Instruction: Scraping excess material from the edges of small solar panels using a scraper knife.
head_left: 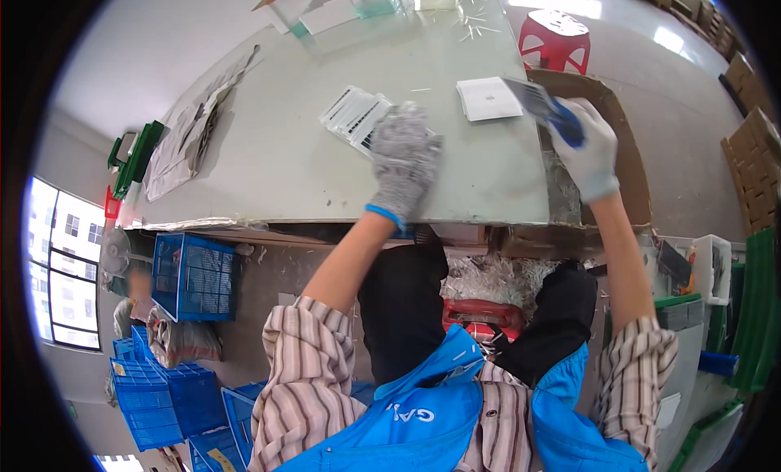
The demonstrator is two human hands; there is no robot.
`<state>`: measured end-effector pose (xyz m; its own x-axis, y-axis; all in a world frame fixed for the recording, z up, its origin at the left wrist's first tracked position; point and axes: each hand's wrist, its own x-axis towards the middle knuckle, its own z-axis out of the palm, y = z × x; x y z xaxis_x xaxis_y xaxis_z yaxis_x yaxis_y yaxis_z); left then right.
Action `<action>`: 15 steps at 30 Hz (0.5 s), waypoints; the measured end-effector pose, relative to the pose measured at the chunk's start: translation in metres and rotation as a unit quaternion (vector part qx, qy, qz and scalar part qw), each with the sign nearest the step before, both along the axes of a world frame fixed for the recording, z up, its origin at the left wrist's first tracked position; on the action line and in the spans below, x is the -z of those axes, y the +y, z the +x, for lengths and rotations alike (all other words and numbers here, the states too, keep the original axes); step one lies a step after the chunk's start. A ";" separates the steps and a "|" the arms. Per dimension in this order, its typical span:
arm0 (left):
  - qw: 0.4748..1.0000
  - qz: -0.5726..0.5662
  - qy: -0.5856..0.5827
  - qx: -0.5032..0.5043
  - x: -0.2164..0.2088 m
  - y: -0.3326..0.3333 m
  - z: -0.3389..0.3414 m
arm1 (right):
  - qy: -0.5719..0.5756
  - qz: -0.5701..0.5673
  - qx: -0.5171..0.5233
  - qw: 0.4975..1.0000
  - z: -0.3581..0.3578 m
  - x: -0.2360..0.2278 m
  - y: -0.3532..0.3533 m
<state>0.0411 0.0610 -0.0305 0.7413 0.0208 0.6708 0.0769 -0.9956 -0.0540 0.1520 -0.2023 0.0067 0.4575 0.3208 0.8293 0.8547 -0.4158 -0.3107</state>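
Head view: gloved left hand point(404, 159) presses flat, fingers spread, on white barcode-printed packets point(351, 115) atop the pale table point(268, 159); gloved right hand point(590, 146) grips a flat blue-edged packet point(547, 106).

Flat blue-ended packet point(547, 106) held tilted above the table edge — white label sheets point(355, 116) fanned flat.

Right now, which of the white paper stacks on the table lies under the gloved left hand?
The fanned stack of white barcode labels lies under the left hand. The square white stack lies apart, nearer the right hand.
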 end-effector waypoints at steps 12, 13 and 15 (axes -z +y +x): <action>0.961 -0.049 0.174 0.211 -0.008 -0.062 -0.025 | 0.166 0.071 0.013 0.983 0.005 0.060 -0.012; 0.957 -0.104 0.146 0.227 -0.008 -0.070 -0.024 | 0.289 0.138 -0.006 0.947 -0.017 0.065 -0.021; 0.955 -0.154 0.096 0.234 0.000 -0.086 -0.014 | 0.389 0.261 -0.068 0.881 -0.045 0.097 -0.042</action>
<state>0.0269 -0.0254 -0.0302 0.8260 -0.1684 0.5379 -0.3625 -0.8895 0.2783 0.1067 -0.2442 -0.0903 0.9393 0.0854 0.3322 0.3292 0.0471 -0.9431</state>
